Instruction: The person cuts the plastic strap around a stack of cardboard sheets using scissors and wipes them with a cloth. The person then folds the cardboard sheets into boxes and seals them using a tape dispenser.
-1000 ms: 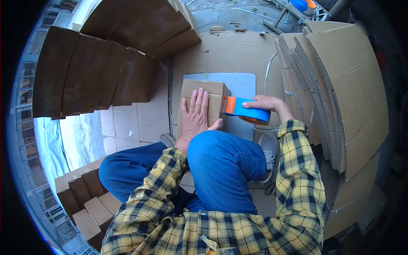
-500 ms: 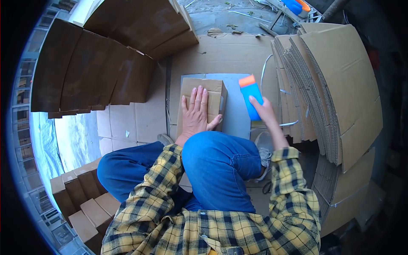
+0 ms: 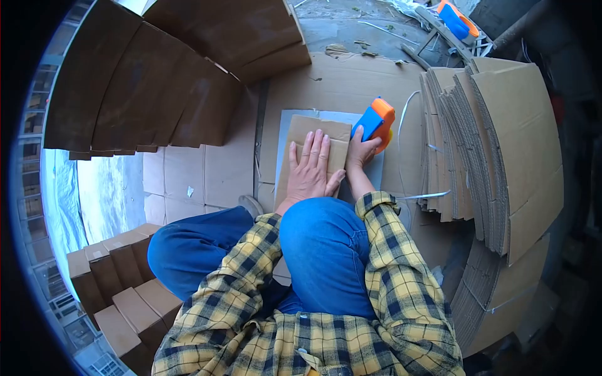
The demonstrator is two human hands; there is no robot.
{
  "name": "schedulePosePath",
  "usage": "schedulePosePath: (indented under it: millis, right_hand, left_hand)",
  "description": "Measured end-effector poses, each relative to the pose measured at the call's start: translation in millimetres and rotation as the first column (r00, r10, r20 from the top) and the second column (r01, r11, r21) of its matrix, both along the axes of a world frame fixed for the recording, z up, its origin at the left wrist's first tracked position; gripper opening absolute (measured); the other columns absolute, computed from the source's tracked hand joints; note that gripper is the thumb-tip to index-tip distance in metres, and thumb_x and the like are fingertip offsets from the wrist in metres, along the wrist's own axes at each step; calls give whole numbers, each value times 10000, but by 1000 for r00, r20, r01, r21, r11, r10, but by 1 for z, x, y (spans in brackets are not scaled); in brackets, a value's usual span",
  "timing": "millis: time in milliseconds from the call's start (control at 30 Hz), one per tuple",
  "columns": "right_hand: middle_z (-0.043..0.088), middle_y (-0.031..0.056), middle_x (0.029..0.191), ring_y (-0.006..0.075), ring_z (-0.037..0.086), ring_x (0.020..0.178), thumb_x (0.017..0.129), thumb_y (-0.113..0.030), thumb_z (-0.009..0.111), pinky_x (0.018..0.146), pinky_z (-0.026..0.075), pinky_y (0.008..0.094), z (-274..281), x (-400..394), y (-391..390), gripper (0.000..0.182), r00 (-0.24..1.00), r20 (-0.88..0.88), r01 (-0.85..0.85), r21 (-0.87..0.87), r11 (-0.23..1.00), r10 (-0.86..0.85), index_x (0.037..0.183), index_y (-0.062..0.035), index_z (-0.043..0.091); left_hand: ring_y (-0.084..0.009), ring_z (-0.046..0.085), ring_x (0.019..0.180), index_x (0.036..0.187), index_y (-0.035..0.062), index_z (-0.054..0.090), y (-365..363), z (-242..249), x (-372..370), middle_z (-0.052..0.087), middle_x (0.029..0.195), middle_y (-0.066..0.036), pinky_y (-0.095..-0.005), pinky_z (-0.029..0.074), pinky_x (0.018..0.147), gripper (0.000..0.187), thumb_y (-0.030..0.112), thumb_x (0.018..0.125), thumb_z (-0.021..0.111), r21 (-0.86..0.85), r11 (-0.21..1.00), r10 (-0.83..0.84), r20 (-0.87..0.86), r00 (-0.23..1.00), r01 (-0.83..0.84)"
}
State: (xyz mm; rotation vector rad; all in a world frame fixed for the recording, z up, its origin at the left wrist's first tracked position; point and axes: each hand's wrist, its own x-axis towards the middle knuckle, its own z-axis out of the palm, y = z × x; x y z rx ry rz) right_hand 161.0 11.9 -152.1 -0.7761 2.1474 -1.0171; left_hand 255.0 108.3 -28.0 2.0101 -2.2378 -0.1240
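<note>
A small cardboard box (image 3: 337, 132) stands on a pale flat sheet (image 3: 283, 128) in front of my raised knee. My left hand (image 3: 308, 169) lies flat on its top, fingers stretched out and thumb over the right edge. Against the box's right side, my right hand (image 3: 362, 150) is closed around a blue-and-orange hand tool (image 3: 376, 122) with a chunky plastic body. Its orange side is turned to the upper right, and my fingers and palm hide its lower part.
Flattened cardboard stacks (image 3: 523, 144) rise at the right, with white strapping (image 3: 407, 119) beside them. Large brown cartons (image 3: 163, 81) stand at upper left; smaller boxes (image 3: 135, 313) sit at lower left. Another blue-and-orange item (image 3: 456, 22) lies far back at the right.
My right hand has moved left to the box's side, turning the tool so its orange side shows. My left hand stays flat on the box. The whole view has shifted slightly.
</note>
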Motion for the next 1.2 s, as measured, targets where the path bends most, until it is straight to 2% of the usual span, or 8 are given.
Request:
schedulePosePath:
  millis: [233,400,533,600,767,833,967,1200]
  right_hand:
    - [585,276,1018,430,570,959,812,-461,627,822,435,485,-17,-15,44,569,953,-269,-170,-86,982,142,1073,-2,415]
    - [593,171,1087,311,577,993,825,-412,665,878,432,416,22,-76,44,574,995,22,-91,-146,985,95,1167,10,480]
    - [586,107,998,180,559,908,859,-361,664,844,441,347,95,-128,56,443,927,136,-245,-487,838,350,1044,21,538]
    - [592,102,985,147,560,901,889,-321,627,831,444,305,153,-142,65,402,831,176,-343,-586,734,528,1103,1,516]
    - [612,111,989,158,613,871,877,-317,612,796,486,286,339,-144,112,471,541,256,-561,-600,570,801,1189,5,468]
    - [620,127,990,188,642,834,823,-373,636,757,518,304,383,-138,127,577,351,210,-749,-522,408,913,1205,20,457]
    - [618,137,981,186,642,808,767,-435,661,727,523,301,439,-106,158,660,140,127,-879,-441,182,982,1197,23,459]
    - [597,84,971,147,576,916,757,-451,679,796,477,280,448,-87,181,641,15,102,-995,-94,24,995,1163,4,481]
  left_hand:
    - [-275,159,1418,1444,15,239,4,4,9,224,1509,-155,-507,44,1134,769,536,903,405,-26,1000,-4,-65,998,2]
    - [-294,171,1411,1450,3,193,51,-5,37,190,1514,-181,-468,148,1124,734,435,918,456,-65,956,280,-81,957,-285]
    - [-332,326,1328,1417,-11,255,107,-7,43,341,1430,-195,-473,282,1057,709,428,910,484,-64,884,442,-205,873,-462]
    - [-361,461,1184,1360,-10,328,118,20,42,463,1301,-200,-488,371,956,634,397,906,501,368,794,604,-382,700,-484]
    - [-388,530,1037,1224,6,467,115,60,57,540,1146,-210,-444,427,873,424,278,905,530,-101,873,402,-408,820,-478]
    - [-293,581,991,1189,-2,542,104,120,56,594,1073,-172,-362,466,834,421,336,941,504,-284,894,31,-732,680,-347]
    - [-133,574,981,1182,41,591,115,233,56,621,1053,-55,-292,459,841,452,417,970,459,-117,992,-101,-968,-231,57]
    - [-33,524,775,983,51,634,147,253,63,597,855,21,-193,444,708,261,296,952,552,-86,985,-36,-949,-315,149]
